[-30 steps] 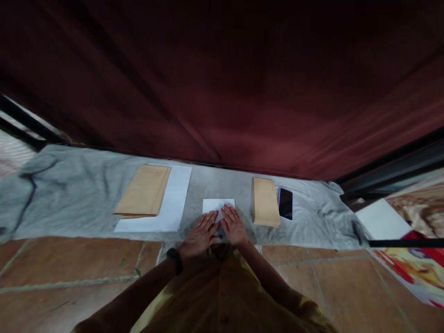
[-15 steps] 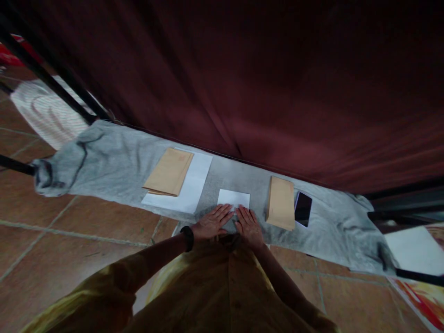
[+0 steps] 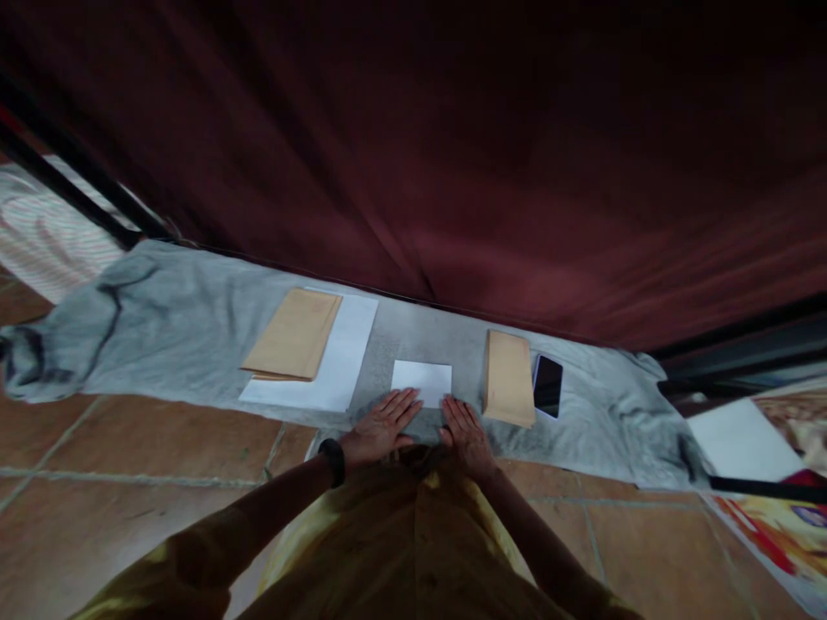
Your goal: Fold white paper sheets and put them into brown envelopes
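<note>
a grey cloth (image 3: 181, 327) lies along the foot of a maroon curtain (image 3: 452, 172) on a tiled floor (image 3: 129, 465). on it, left, an envelope (image 3: 294, 334) rests on a white sheet (image 3: 342, 375); right, a second envelope (image 3: 508, 389) sits just beside a phone (image 3: 548, 386). between them lies the folded paper (image 3: 421, 381) – nothing covers it, its long axis running left to right along the curtain. the left hand (image 3: 381, 422) and right hand (image 3: 466, 430) lie flat and apart, fingers spread, gripping nothing – fingertips at the paper's near corners.

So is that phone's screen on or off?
Off: the phone lies face up on the grey cloth, beside the brown envelope, its screen wholly black.
</note>
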{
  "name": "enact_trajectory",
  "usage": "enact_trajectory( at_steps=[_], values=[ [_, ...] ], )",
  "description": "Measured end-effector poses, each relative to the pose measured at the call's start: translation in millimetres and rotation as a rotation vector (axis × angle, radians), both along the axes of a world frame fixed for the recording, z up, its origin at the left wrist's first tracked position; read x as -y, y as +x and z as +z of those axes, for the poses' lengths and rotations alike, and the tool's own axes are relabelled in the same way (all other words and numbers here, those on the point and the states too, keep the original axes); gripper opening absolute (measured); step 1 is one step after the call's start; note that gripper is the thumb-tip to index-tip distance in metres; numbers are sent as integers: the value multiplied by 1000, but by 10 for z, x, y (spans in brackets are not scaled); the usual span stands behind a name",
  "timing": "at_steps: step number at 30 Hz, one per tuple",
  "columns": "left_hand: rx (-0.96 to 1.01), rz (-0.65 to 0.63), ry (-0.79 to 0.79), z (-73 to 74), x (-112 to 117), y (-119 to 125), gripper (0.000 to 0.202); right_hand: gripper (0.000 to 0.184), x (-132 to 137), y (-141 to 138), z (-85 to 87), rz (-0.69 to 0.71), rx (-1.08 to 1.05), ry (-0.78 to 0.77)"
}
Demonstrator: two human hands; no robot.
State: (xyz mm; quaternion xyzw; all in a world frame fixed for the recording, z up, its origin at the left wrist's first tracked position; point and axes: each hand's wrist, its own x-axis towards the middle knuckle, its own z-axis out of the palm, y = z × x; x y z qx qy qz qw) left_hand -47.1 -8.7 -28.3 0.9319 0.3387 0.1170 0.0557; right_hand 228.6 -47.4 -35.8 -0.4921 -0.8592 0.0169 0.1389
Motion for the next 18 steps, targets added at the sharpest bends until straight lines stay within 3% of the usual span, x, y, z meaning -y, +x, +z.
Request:
enact_trajectory(
  at_steps=[5,8,13,18],
  values=[
    [33,74,39,-112,-22,-152,68,54,-25,6,67,-24,-13,5],
    [20,124,23,-104,-77,-188,56,50,-124,-73,89,-49,-19,7],
    [-39,193,16,-5,-226,-31,43,44,-345,-295,67,-29,-12,0],
    [-108,154,29,13,-361,53,42,44,-440,-402,77,-35,20,-31]
  ],
)
